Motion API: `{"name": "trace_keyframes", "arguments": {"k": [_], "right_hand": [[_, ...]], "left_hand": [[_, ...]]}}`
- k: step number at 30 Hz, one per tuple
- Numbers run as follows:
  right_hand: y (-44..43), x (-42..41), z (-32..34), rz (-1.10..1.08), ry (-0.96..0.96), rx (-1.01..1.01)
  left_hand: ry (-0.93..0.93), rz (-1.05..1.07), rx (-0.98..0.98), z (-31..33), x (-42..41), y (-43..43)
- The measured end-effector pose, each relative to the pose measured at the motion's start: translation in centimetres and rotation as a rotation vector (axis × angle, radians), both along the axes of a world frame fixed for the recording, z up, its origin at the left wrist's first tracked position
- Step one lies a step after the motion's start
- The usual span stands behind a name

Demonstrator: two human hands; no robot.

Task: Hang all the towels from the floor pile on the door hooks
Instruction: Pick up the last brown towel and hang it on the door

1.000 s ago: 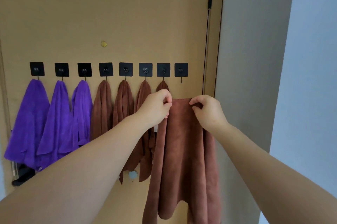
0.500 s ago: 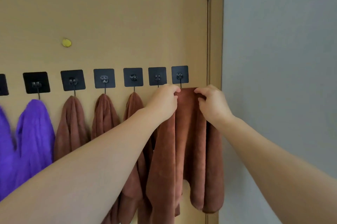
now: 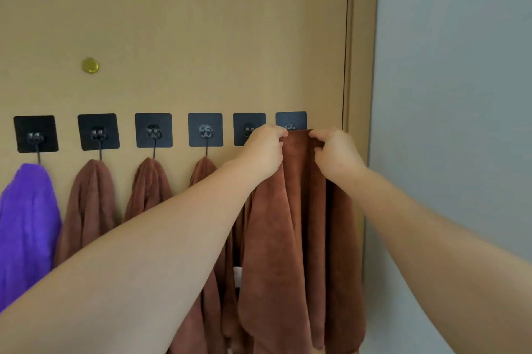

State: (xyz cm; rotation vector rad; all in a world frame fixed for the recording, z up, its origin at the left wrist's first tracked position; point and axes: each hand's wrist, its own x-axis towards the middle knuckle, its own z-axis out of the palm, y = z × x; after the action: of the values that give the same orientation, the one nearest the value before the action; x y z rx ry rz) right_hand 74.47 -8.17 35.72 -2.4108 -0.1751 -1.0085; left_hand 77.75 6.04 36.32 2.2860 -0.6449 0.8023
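Left grip (image 3: 262,149) and right grip (image 3: 334,155) pinch the brown towel (image 3: 298,224) just below the last hook (image 3: 290,122); released uncaught, it would likely fall.

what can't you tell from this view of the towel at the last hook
Head view:
- Last hook: prong hidden by the held towel; caught or not, unclear.
- Next hook: covered by the left hand.
- Floor pile: below the frame.
- Purple towel: cut by the left edge.

Prong of rightmost hook (image 3: 291,120) hidden behind held brown towel (image 3: 299,224); neighbouring hook (image 3: 244,126) half covered by left hand (image 3: 262,152); purple towel (image 3: 26,227) cut by left edge.
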Motion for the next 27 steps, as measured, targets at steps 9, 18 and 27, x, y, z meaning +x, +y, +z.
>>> {"name": "trace_keyframes", "arguments": {"k": [9,18,27], "right_hand": [[-1.6,3.5,-2.3,0.101,-0.055,0.063],[-1.2,3.5,-8.0,0.288,0.122,0.218],[1.9,2.6,-12.9,0.137,0.154,0.141]], "left_hand": [[-0.041,0.041,0.014,-1.5,2.8,-1.4],[0.100,-0.113,0.011,-5.8,2.7,-1.1],[0.277,-0.155,0.154,-6.7,1.9,1.5]]}}
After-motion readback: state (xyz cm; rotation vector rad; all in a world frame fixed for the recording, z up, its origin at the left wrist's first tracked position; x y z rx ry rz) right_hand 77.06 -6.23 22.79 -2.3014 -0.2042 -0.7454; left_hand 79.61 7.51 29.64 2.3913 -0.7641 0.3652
